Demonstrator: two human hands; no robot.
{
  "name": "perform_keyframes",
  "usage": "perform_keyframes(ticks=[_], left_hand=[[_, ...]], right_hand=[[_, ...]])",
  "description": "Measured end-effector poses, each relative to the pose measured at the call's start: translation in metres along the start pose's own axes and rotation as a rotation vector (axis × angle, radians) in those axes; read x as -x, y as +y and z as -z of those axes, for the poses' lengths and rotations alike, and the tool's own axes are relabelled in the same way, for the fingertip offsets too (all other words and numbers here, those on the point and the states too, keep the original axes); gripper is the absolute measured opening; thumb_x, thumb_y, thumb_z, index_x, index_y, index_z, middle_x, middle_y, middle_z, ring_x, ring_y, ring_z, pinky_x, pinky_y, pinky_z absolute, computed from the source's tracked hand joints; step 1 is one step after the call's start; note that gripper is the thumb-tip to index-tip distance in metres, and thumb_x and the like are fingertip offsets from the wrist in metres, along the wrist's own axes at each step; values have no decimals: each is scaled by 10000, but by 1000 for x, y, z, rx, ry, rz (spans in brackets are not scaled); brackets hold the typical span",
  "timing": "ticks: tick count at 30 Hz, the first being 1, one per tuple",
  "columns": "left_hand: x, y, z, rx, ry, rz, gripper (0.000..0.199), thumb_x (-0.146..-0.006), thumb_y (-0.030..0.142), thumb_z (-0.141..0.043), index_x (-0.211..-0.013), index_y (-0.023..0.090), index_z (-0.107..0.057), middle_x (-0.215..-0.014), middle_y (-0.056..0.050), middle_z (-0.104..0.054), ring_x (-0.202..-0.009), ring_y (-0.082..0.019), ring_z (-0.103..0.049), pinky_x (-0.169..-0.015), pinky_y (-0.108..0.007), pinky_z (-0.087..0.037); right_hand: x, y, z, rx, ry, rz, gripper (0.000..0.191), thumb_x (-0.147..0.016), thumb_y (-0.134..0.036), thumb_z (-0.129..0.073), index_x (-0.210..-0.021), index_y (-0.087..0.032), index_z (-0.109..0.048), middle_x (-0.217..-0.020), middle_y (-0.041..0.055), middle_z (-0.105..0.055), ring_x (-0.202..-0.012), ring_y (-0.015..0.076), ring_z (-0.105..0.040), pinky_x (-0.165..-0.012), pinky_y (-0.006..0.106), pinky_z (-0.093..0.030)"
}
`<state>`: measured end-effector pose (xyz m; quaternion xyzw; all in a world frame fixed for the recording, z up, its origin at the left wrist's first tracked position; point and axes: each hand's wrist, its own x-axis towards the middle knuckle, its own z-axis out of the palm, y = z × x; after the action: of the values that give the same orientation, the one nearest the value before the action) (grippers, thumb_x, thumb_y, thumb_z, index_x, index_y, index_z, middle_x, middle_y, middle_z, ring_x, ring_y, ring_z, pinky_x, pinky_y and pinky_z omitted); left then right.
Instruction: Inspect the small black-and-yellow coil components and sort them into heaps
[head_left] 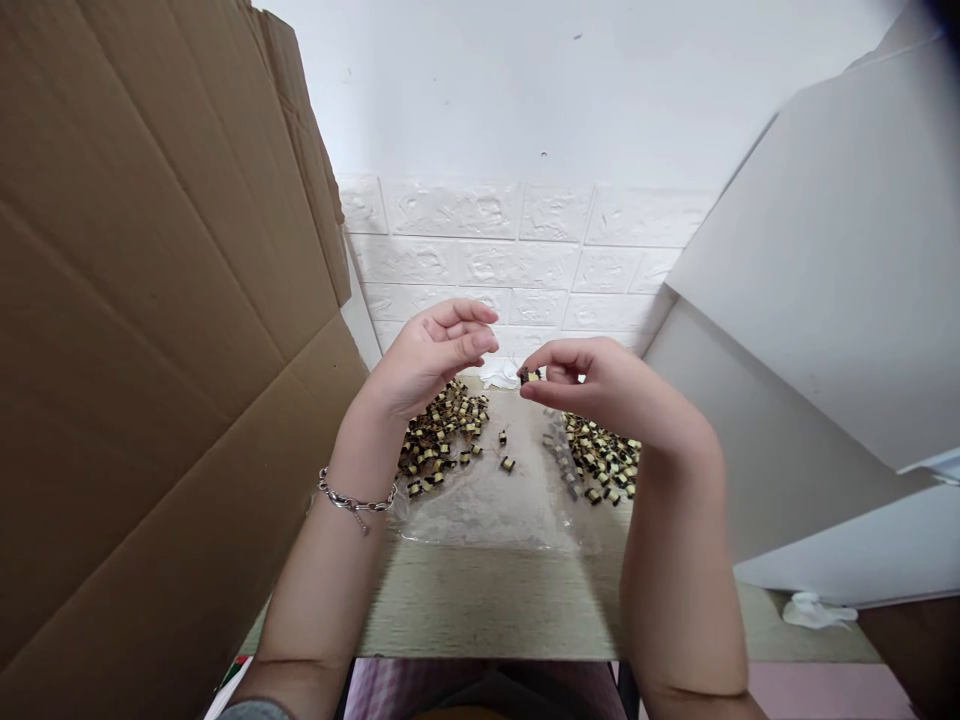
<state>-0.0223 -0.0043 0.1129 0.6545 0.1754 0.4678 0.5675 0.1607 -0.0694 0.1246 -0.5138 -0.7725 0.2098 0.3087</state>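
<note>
My right hand pinches a small coil, black at the ends with a yellow middle, between thumb and fingertips. It hovers above the far part of the table. Left of it, my left hand is raised, with its thumb drawn in against the curled fingers. Whether anything thin sits between those fingertips is too small to make out. Below my left hand lies a heap of similar coils with fine copper-coloured wires. A second pile of coils lies under my right hand. Two loose coils rest between the heaps.
A clear plastic bag lies flat on the wooden table. Tall brown cardboard stands at the left, and white panels stand at the right. A white brick-patterned wall closes the back. Crumpled white tissue lies at the right.
</note>
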Motion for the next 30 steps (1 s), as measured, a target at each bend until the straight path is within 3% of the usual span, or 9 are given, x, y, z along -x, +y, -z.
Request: perform_keyframes(ticks=[4, 7, 11, 15, 19, 30], left_hand=[[4, 9, 0, -87, 43, -68, 251, -695, 374, -613, -846, 194, -524, -588, 45, -451, -532, -58, -426, -570, -194, -390], [10, 16, -5, -323, 55, -102, 312, -736, 472, -526, -672, 170, -480, -546, 28, -392, -507, -72, -375, -500, -200, -333], [19, 22, -11, -606, -66, -37, 434, -727, 541, -484, -543, 156, -412, -499, 23, -327, -467, -70, -299, -428, -215, -234], [25, 25, -18, -821, -71, 0, 380, -716, 445, -541, -519, 149, -407, -486, 35, -334, -464, -61, -297, -419, -206, -217], [26, 26, -21, -954, -21, -27, 361, -763, 379, -477, -501, 144, -390, -485, 40, -334, -471, -58, -300, -426, -200, -231], [25, 28, -17, -1057, -7, -17, 241, -753, 262, -460, -540, 148, -470, -505, 40, -336, -496, -63, -321, -434, -202, -242]], right_hand=[[6, -9, -2, 205, 175, 21, 238, -714, -437, -552, -776, -214, -606, -509, -48, -372, -480, 73, -312, -497, 235, -208], [9, -16, -5, 328, 243, 60, 178, -726, -385, -553, -757, -217, -603, -514, -39, -410, -503, 83, -339, -542, 247, -222], [12, -24, -11, 433, 291, 87, 152, -743, -345, -535, -729, -198, -570, -547, -29, -450, -513, 86, -351, -589, 260, -238], [13, -27, -18, 500, 354, 116, 197, -759, -345, -506, -657, -177, -523, -544, -31, -467, -498, 77, -340, -665, 287, -256], [13, -26, -20, 525, 372, 111, 161, -737, -321, -537, -662, -180, -519, -542, -48, -474, -490, 73, -346, -696, 292, -260], [14, -26, -17, 549, 378, 112, 157, -737, -347, -549, -727, -190, -550, -558, -50, -491, -495, 75, -371, -672, 276, -284]])
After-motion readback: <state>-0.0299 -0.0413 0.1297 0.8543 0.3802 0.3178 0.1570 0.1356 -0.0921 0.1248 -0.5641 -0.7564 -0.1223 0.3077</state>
